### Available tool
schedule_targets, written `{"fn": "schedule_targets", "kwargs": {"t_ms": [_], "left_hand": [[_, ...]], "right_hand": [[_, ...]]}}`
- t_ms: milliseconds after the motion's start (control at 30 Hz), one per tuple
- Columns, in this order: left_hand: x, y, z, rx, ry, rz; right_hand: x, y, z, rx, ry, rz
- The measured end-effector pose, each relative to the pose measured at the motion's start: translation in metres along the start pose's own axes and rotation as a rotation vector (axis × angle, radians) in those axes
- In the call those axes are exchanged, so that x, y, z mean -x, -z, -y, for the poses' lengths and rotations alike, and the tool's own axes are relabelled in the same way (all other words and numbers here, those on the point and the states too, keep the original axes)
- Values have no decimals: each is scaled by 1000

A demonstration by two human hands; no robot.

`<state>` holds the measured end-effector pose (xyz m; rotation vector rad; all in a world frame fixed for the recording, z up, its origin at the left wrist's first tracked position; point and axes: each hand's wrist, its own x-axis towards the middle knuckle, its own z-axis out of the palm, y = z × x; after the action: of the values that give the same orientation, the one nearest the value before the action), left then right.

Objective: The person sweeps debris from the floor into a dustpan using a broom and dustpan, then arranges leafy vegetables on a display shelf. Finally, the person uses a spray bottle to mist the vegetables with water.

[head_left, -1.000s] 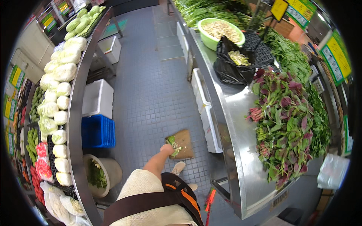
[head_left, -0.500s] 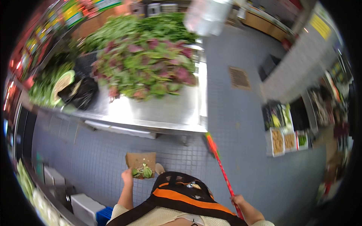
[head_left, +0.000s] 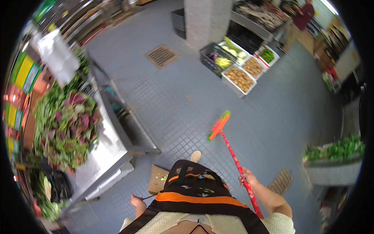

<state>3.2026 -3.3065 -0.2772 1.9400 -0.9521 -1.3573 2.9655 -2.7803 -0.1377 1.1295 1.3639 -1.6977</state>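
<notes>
My right hand (head_left: 248, 177) is closed around the red patterned handle of a broom (head_left: 233, 156). The broom's orange head with green bristles (head_left: 219, 125) is out on the grey tiled floor, slightly blurred. At the lower left, my left hand (head_left: 137, 201) is closed on a thin dark handle that runs to a brown, cardboard-like dustpan (head_left: 156, 179). The dustpan is low, beside my dark apron with its orange band, which covers part of it. A few pale green scraps show at its visible edge. One shoe (head_left: 196, 156) stands just ahead of the apron.
A metal table (head_left: 111, 146) heaped with purple-green leafy vegetables (head_left: 74, 124) stands at left. Crates of potatoes (head_left: 238, 79) and other vegetables sit on the floor ahead, by a pillar (head_left: 206, 23). Floor drains (head_left: 162, 56) lie in the tiles. Another person (head_left: 298, 21) stands far right.
My view has turned right, so the table now lies at left. The broom head has moved away from the table corner onto open floor. Most leaves in the dustpan no longer show.
</notes>
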Motion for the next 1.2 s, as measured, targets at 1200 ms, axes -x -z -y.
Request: {"fn": "schedule_targets", "kwargs": {"t_ms": [1200], "left_hand": [[694, -526, 137, -448, -187, 1086]], "right_hand": [[-74, 547, 107, 70, 295, -965]]}}
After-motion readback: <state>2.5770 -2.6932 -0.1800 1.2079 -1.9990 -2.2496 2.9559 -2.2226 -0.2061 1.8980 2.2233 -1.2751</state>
